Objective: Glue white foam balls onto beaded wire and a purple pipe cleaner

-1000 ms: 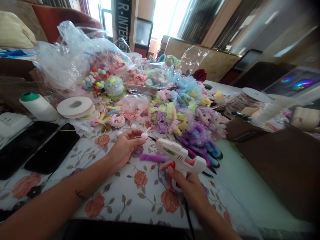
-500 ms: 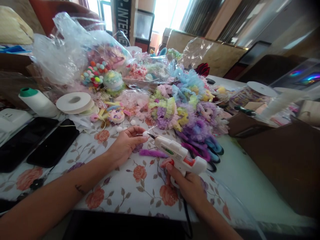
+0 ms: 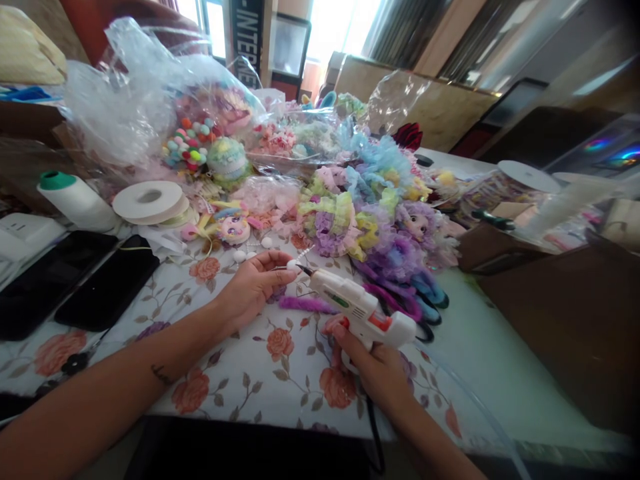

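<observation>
My left hand (image 3: 260,281) is closed in a pinch on a small white ball (image 3: 293,265) over the middle of the table. The dark nozzle of a white glue gun (image 3: 345,293) points left at the ball, touching it or nearly so. Around the glue gun's handle my right hand (image 3: 375,363) is wrapped, with fingers by the red trigger. Just past my left hand lie more white balls (image 3: 240,256) and a thin white beaded strand (image 3: 304,255). A fuzzy purple strip (image 3: 307,305) rests on the cloth behind the gun.
Frilly doll pieces (image 3: 333,227) and plastic bags (image 3: 125,100) are heaped at the back. Two phones (image 3: 107,287), a ribbon spool (image 3: 149,202) and a thread cone (image 3: 77,203) stand left. A cardboard box (image 3: 555,320) is right. The gun's cord (image 3: 373,427) hangs over the front edge.
Almost nothing differs. Both hands, the ball and the glue gun keep nearly the same place, with a very slight shift of the whole view.
</observation>
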Action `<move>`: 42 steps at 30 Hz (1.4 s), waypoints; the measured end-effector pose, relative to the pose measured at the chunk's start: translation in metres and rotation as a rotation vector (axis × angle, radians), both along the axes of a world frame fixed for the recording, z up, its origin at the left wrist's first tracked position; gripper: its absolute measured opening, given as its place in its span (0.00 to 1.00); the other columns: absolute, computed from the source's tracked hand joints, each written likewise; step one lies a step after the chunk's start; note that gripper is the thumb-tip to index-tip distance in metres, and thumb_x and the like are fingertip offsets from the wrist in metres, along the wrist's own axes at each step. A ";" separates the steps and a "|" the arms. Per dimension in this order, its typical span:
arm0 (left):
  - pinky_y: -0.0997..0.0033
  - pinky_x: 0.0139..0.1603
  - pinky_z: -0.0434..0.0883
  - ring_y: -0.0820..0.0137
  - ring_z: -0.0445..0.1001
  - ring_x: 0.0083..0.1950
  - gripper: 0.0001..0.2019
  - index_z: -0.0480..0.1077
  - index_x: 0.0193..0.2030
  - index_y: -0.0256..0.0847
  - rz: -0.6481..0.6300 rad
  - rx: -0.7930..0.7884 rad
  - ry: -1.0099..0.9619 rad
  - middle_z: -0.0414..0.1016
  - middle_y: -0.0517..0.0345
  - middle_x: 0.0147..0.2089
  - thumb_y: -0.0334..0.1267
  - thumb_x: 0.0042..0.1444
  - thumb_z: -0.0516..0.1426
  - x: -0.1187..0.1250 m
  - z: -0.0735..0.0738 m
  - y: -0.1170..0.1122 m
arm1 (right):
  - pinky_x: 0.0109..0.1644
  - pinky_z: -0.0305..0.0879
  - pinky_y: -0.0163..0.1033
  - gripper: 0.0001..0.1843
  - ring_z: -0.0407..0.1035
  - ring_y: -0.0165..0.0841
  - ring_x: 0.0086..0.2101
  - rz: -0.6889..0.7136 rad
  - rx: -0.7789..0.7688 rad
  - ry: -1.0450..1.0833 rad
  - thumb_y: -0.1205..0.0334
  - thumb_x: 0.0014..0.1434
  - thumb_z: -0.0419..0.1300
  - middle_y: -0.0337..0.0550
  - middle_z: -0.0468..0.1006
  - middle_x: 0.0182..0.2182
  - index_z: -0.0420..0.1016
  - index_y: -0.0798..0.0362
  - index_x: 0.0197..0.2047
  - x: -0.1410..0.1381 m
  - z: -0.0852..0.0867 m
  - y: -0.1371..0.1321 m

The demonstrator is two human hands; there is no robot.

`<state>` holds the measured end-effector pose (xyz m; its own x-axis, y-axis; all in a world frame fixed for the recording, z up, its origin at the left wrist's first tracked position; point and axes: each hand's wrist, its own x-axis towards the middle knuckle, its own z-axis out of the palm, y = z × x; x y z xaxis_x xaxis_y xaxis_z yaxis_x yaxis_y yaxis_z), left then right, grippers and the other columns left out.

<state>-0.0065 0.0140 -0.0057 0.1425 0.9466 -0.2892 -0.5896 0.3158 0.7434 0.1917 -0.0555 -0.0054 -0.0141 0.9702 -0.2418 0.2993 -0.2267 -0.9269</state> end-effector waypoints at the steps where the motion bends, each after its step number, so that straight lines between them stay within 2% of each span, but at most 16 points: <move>1: 0.77 0.34 0.70 0.76 0.75 0.32 0.14 0.74 0.34 0.36 -0.001 -0.002 0.001 0.77 0.60 0.30 0.23 0.40 0.68 0.000 0.000 0.000 | 0.24 0.59 0.33 0.20 0.62 0.27 0.18 -0.001 -0.003 -0.004 0.46 0.56 0.59 0.37 0.70 0.15 0.70 0.53 0.22 0.000 0.000 0.000; 5: 0.78 0.35 0.70 0.76 0.75 0.32 0.13 0.75 0.35 0.37 -0.010 0.017 -0.004 0.77 0.60 0.30 0.24 0.41 0.68 -0.001 -0.001 0.000 | 0.24 0.59 0.33 0.20 0.61 0.27 0.18 -0.001 -0.012 -0.009 0.46 0.56 0.59 0.37 0.69 0.15 0.69 0.53 0.22 0.000 0.001 0.000; 11: 0.78 0.35 0.70 0.76 0.75 0.33 0.13 0.76 0.36 0.37 -0.020 0.049 -0.007 0.77 0.59 0.32 0.25 0.42 0.68 -0.003 -0.004 0.001 | 0.23 0.59 0.33 0.19 0.61 0.28 0.18 -0.014 -0.021 -0.006 0.44 0.55 0.60 0.37 0.70 0.15 0.71 0.52 0.28 0.001 0.001 0.000; 18: 0.76 0.37 0.70 0.76 0.75 0.33 0.12 0.76 0.35 0.37 -0.017 0.038 0.000 0.77 0.60 0.31 0.24 0.42 0.67 -0.002 -0.002 0.000 | 0.24 0.60 0.33 0.22 0.62 0.27 0.19 -0.002 -0.011 -0.018 0.45 0.56 0.60 0.38 0.70 0.15 0.69 0.53 0.20 0.001 -0.001 -0.001; 29: 0.78 0.38 0.71 0.76 0.76 0.35 0.12 0.76 0.36 0.37 -0.016 0.051 -0.016 0.78 0.59 0.32 0.25 0.44 0.67 -0.002 -0.004 0.000 | 0.22 0.59 0.33 0.21 0.61 0.29 0.18 -0.008 -0.008 -0.011 0.43 0.56 0.60 0.37 0.70 0.15 0.71 0.52 0.24 0.001 -0.001 -0.001; 34: 0.79 0.36 0.71 0.77 0.75 0.33 0.12 0.77 0.35 0.37 -0.011 0.035 0.002 0.77 0.60 0.31 0.24 0.43 0.67 -0.002 -0.002 0.000 | 0.24 0.59 0.34 0.26 0.62 0.28 0.19 0.027 -0.005 -0.030 0.42 0.56 0.58 0.39 0.69 0.15 0.68 0.53 0.18 0.003 -0.004 -0.001; 42: 0.77 0.40 0.73 0.75 0.77 0.35 0.11 0.78 0.37 0.38 -0.011 0.030 -0.001 0.80 0.57 0.33 0.24 0.45 0.66 -0.003 -0.004 0.000 | 0.24 0.60 0.35 0.23 0.62 0.30 0.19 -0.035 -0.015 -0.050 0.42 0.55 0.58 0.39 0.70 0.15 0.69 0.51 0.21 0.001 0.000 -0.001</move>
<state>-0.0091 0.0145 -0.0094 0.1528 0.9533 -0.2607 -0.5871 0.2997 0.7519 0.1929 -0.0561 -0.0054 0.0320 0.9661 -0.2563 0.3369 -0.2518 -0.9072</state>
